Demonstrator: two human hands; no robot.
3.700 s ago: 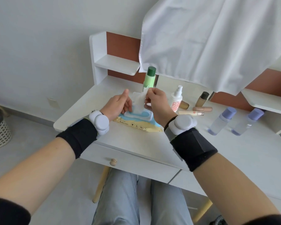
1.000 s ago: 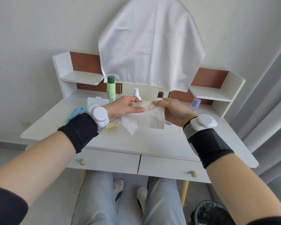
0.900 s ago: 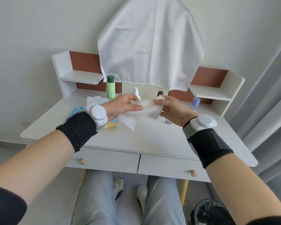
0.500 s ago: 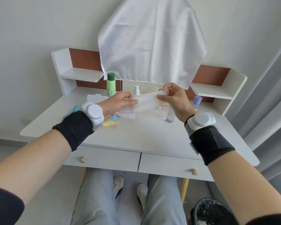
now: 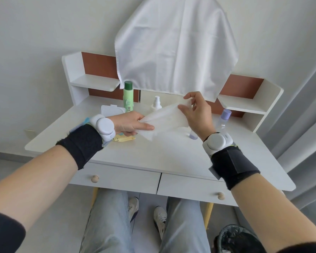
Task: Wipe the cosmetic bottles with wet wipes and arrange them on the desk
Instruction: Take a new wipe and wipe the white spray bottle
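Wet wipe (image 5: 164,121) is opened out wider than half a second ago, and the right hand (image 5: 197,114) sits a bit higher. The wipe is now stretched diagonally in the air above the desk (image 5: 153,154), clear of the surface. Left hand (image 5: 130,123) pinches its lower left edge between thumb and fingers. Right hand pinches the upper right corner, other fingers loosely spread. Wipes pack (image 5: 113,109) lies behind the left wrist, lid flipped open. Green-capped bottle (image 5: 128,96) and white pump bottle (image 5: 156,103) stand upright at the back. Purple-capped bottle (image 5: 223,119) stands beside the right wrist. White cloth (image 5: 175,44) hangs behind the desk.
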